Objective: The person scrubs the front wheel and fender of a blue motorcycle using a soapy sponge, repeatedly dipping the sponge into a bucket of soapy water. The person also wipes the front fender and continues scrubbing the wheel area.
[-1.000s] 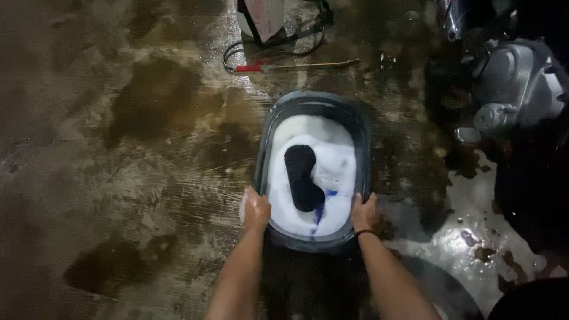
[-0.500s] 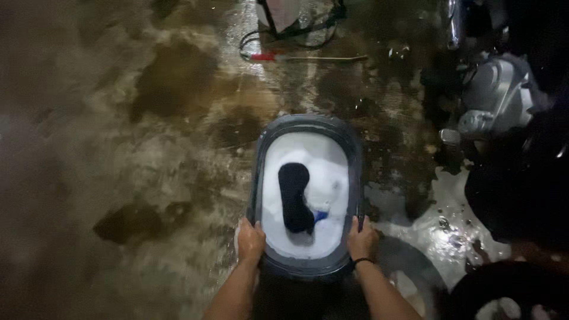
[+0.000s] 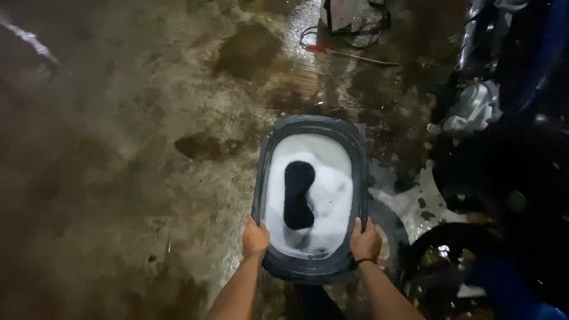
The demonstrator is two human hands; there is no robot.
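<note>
A dark grey oval plastic tub (image 3: 310, 123) is held out in front of me above a wet concrete floor. White foamy water fills it, and a dark cloth (image 3: 297, 194) lies in the foam. My left hand (image 3: 255, 238) grips the near left rim. On the near right rim, my right hand (image 3: 365, 240) grips too, with a dark band at its wrist.
A motorcycle (image 3: 486, 101) stands at the right. A dark round basin (image 3: 456, 261) sits at the lower right beside a soapy puddle (image 3: 409, 204). Far ahead lie a red-handled tool (image 3: 349, 54) and a pale bag with black straps (image 3: 347, 15).
The tub has stayed in both hands while the view shifted: the floor's wet patches and the far tool have slid to the right and upward in the picture.
</note>
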